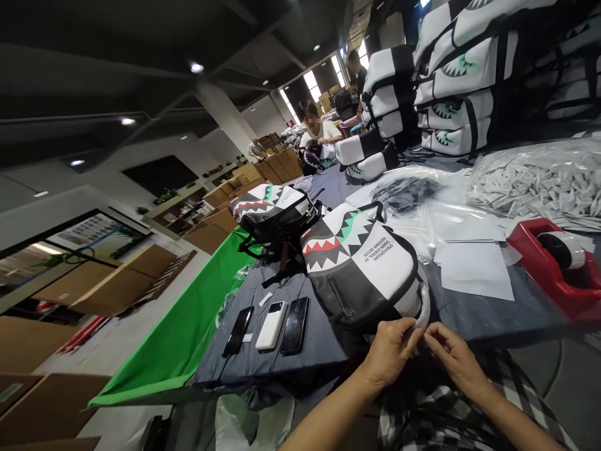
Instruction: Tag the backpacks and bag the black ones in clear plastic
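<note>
A black-and-white backpack (357, 269) with a shark-teeth print in red and green lies on the table right before me, its top turned towards me. Its carry handle (424, 304) looks wrapped in a whitish, shiny film. My left hand (390, 352) is closed, pinching the near end of that wrapped handle. Just to its right, my right hand (454, 356) has thumb and fingertips drawn together by the handle; what lies between them is too small to make out. A second backpack (272, 210) of the same print sits beyond, to the left.
Three phones (271, 326) lie left of the backpack. White paper sheets (476, 272), a red tape dispenser (554, 269) and a clear bag of small white pieces (539, 185) are on the right. Stacked backpacks (457, 106) stand behind. Another person (319, 134) works at the table's far end.
</note>
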### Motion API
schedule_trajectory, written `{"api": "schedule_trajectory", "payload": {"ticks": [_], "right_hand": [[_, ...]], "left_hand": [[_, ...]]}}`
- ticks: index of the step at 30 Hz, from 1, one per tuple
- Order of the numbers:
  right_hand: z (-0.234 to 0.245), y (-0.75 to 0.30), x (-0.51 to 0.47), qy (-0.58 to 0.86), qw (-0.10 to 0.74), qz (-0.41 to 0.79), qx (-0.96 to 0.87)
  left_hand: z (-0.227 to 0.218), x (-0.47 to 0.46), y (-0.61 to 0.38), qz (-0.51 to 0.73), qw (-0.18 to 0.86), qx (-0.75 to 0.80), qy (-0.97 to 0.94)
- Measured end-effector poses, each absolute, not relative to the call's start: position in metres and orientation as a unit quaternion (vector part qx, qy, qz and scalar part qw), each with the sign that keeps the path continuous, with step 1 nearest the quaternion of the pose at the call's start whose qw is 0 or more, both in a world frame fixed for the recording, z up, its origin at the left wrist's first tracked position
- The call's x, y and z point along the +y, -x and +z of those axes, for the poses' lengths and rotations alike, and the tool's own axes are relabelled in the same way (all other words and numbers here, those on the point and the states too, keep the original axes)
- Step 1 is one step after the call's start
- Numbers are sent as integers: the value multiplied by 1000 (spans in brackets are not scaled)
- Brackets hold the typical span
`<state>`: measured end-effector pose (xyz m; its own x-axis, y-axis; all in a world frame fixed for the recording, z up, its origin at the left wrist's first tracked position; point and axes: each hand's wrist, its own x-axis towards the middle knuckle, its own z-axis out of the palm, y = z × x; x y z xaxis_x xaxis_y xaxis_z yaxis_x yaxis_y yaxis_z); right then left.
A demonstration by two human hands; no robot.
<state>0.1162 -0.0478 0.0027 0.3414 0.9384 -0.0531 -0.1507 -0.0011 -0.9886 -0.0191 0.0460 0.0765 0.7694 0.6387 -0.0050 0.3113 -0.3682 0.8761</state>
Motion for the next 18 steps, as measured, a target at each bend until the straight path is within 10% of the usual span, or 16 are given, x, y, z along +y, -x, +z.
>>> {"api": "schedule_trajectory", "payload": {"ticks": [18], "right_hand": [[22,-94,-59,381,647,657,-68]], "left_hand": [[61,44,20,217,476,258,-812]]}}
